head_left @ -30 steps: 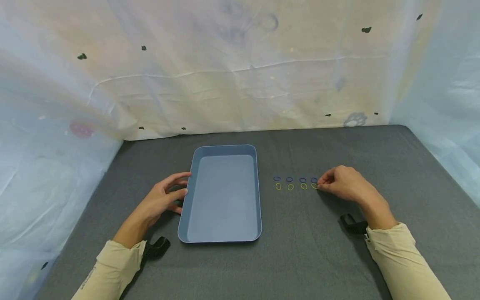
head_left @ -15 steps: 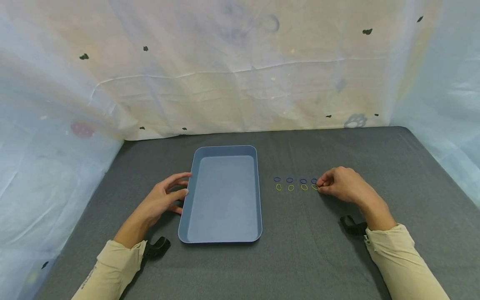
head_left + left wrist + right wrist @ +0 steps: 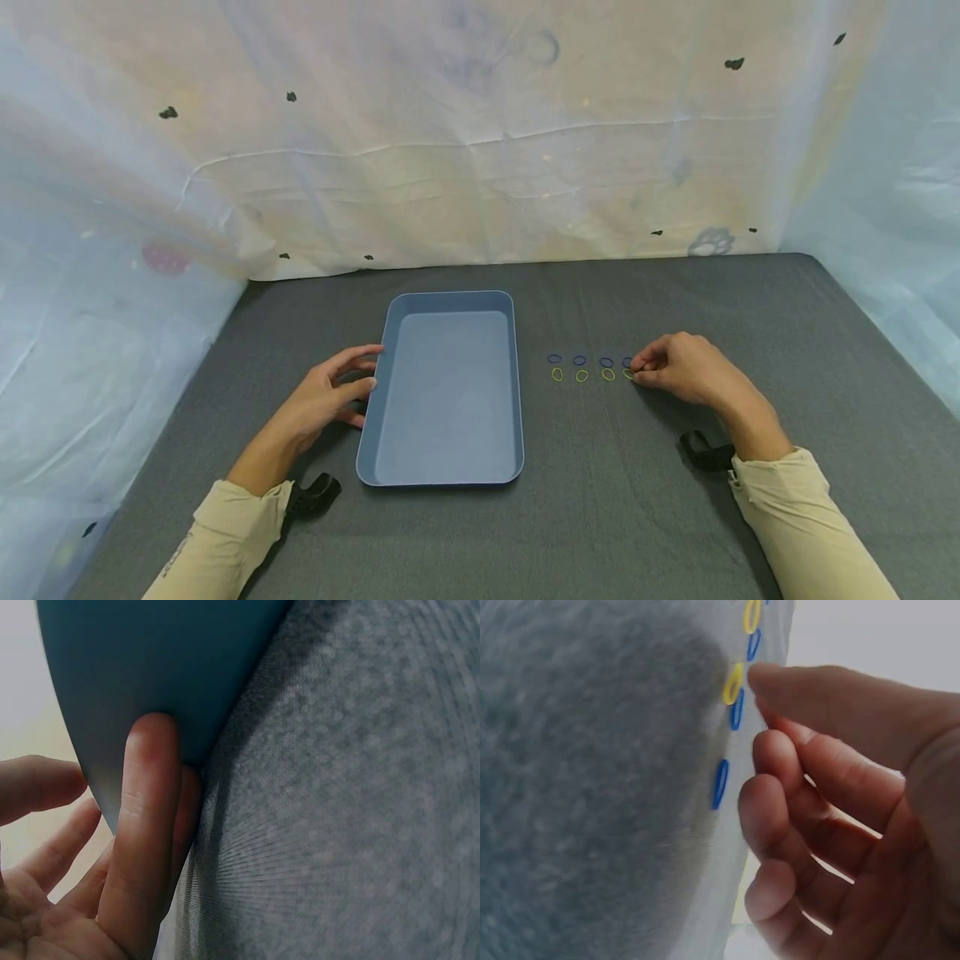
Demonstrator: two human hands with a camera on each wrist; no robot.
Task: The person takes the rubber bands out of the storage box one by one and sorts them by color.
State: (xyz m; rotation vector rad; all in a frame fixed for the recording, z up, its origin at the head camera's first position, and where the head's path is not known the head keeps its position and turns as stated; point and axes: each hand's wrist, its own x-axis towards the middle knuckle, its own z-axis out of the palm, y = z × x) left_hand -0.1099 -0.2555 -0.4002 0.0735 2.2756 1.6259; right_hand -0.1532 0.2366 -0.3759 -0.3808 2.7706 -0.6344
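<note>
A blue rectangular tray (image 3: 453, 400) lies on the grey cloth. Its left wall is touched by the relaxed, spread fingers of my left hand (image 3: 318, 400); the left wrist view shows one fingertip pressing the outer wall (image 3: 105, 667). To the tray's right, thin rubber bands lie in two rows, blue ones behind yellow ones. At the right end, my right hand (image 3: 690, 367) pinches the edge of the last yellow rubber band (image 3: 627, 374) between thumb and forefinger. The right wrist view has this yellow band (image 3: 733, 684) at the thumb tip, with a blue rubber band (image 3: 720, 784) close by.
Several other bands, such as a blue one (image 3: 554, 358) and a yellow one (image 3: 557, 375), lie between tray and right hand. A grey cloth (image 3: 570, 533) covers the table. Pale printed sheeting (image 3: 480, 192) hangs behind it and at both sides.
My right hand has shifted very slightly left over the last half second, its fingertips covering a bit more of the end blue band. The left hand and tray have stayed put.
</note>
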